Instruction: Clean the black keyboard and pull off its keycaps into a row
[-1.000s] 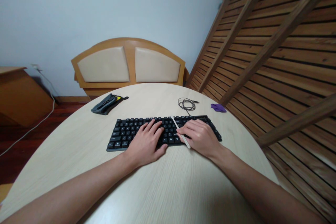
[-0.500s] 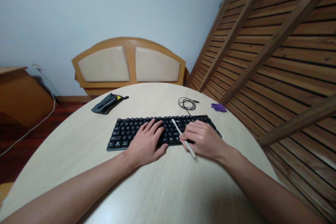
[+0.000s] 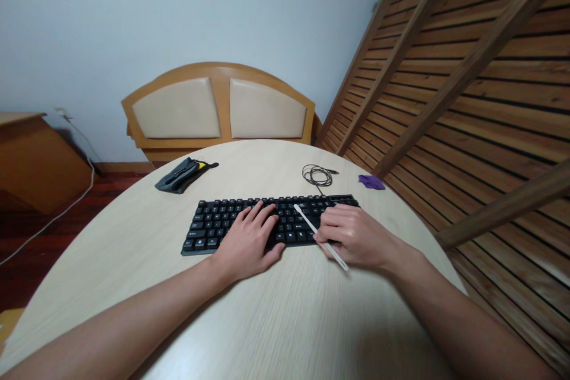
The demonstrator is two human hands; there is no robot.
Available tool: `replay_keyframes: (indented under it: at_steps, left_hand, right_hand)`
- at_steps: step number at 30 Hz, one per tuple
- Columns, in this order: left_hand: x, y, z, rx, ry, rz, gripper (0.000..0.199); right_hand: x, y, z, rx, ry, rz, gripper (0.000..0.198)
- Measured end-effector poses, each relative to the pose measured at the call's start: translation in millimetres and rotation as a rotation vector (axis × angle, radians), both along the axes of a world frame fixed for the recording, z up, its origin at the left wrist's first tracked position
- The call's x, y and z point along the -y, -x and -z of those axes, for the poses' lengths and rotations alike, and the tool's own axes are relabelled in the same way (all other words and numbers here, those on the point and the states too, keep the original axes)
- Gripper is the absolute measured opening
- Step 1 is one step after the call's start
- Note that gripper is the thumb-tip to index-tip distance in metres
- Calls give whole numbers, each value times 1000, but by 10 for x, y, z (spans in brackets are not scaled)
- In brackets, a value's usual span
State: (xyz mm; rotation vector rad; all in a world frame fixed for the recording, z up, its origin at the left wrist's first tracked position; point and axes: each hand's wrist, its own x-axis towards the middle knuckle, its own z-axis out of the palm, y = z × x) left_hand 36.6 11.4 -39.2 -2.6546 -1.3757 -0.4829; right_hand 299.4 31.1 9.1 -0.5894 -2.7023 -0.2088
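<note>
Head view, right hand (image 3: 351, 234): we pinch the white stick (image 3: 337, 255); since a second ago the hand has slid rightward, the tip (image 3: 297, 208) barely, so work seems to stay at one spot.
Left hand (image 3: 249, 240): unmoved, spread over the keyboard (image 3: 207, 228), perhaps steadying it.
Keyboard: flat on the table (image 3: 285, 320); its right end is partly hidden behind our right hand.
Tip: touching the keyboard or just above, we cannot tell.

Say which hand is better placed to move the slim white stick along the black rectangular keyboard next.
Probably the right hand: it holds the slim white stick, whose far end slants over the black rectangular keyboard. The left hand lies spread there, holding no visible tool.
</note>
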Motion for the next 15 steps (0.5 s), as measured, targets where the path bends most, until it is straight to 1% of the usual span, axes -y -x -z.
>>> replay_keyframes:
  at_steps: [8,15]
  left_hand:
    - [0,4,0,10,5,2,50]
    - [2,3,-17,-17,-5,-4,50]
  right_hand:
    - [55,51,-9,2,5,-16,13]
    - [54,50,-7,10,-27,12,13]
